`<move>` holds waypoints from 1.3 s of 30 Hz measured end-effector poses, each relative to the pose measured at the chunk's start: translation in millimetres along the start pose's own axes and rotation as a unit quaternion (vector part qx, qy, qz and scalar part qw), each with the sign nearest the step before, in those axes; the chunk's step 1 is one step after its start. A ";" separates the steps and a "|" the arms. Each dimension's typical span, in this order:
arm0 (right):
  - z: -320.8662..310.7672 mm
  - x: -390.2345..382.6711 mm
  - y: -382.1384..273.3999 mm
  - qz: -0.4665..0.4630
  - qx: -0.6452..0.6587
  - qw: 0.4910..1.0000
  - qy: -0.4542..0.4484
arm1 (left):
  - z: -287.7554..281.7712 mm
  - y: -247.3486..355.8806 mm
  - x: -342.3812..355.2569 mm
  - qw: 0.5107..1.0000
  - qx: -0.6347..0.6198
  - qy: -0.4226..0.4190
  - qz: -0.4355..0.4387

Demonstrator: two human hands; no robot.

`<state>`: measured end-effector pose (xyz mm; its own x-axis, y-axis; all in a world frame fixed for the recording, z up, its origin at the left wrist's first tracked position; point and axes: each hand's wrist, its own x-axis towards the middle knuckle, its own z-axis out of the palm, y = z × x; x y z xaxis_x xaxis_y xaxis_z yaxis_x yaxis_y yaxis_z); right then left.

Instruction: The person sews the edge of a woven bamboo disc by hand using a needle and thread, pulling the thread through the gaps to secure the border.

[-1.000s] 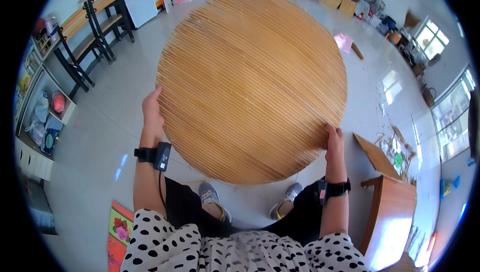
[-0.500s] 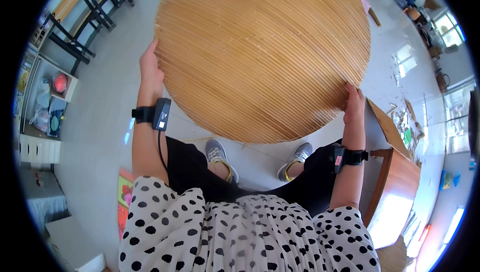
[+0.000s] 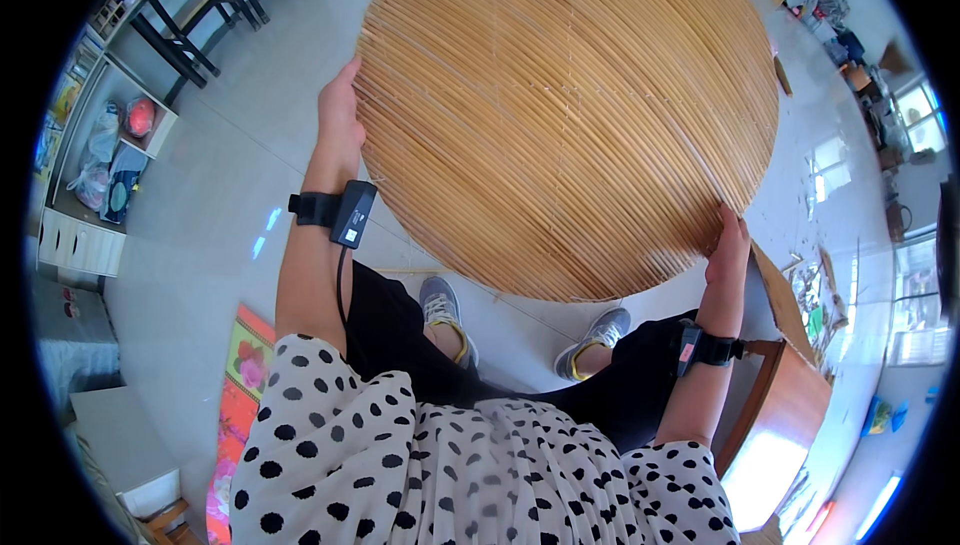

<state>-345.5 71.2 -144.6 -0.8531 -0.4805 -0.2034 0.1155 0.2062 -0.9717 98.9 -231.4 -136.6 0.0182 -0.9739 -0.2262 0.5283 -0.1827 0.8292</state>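
A large round mat of thin tan stalks, laid side by side with rows of pale stitching, is held out over my feet. My left hand grips its left edge, with the thumb side against the rim and some fingers hidden behind. On the lower right rim is my right hand, its fingers partly behind the mat. The stalks run diagonally, from upper left to lower right. Black straps with small boxes sit on both forearms.
At my right stands a brown wooden cabinet or box with a cardboard flap by it. Scraps litter the floor beyond. Chairs and an open shelf line the left side. A red floral sheet lies near my left elbow.
The mat and both hands have shifted right in view, and the stalks now slant more steeply. The surroundings have tilted a little too. Both hands keep their hold on the rim.
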 end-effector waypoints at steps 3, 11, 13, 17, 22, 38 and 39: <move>2.7 -1.2 0.0 -0.007 0.007 1.000 -0.005 | 0.9 0.9 -3.3 1.000 -0.009 0.001 -0.003; -1.7 3.3 5.0 0.008 -0.016 1.000 -0.010 | -1.0 2.2 -3.2 1.000 -0.006 0.006 -0.001; -3.1 4.4 6.7 0.007 -0.011 1.000 -0.003 | 0.6 0.9 -3.0 1.000 -0.011 0.002 -0.004; -0.6 -0.7 3.9 0.008 -0.019 1.000 -0.011 | -3.4 -1.9 0.2 1.000 -0.021 -0.003 -0.003; -1.2 -0.1 3.6 -0.002 -0.007 1.000 -0.008 | 3.1 -2.1 -6.3 0.999 -0.034 -0.011 0.006; 4.5 -8.2 -2.8 -0.004 0.024 1.000 -0.004 | -2.8 -4.9 4.1 1.000 -0.005 -0.002 0.008; 3.8 -6.7 -1.7 -0.007 0.025 1.000 -0.005 | -4.1 -5.5 6.4 1.000 -0.006 -0.007 0.010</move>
<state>-338.0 70.8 -142.0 -0.8501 -0.4909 -0.1908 0.1295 0.1562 -0.9792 99.6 -236.0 -144.7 0.0161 -0.9792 -0.2022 0.5385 -0.1620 0.8269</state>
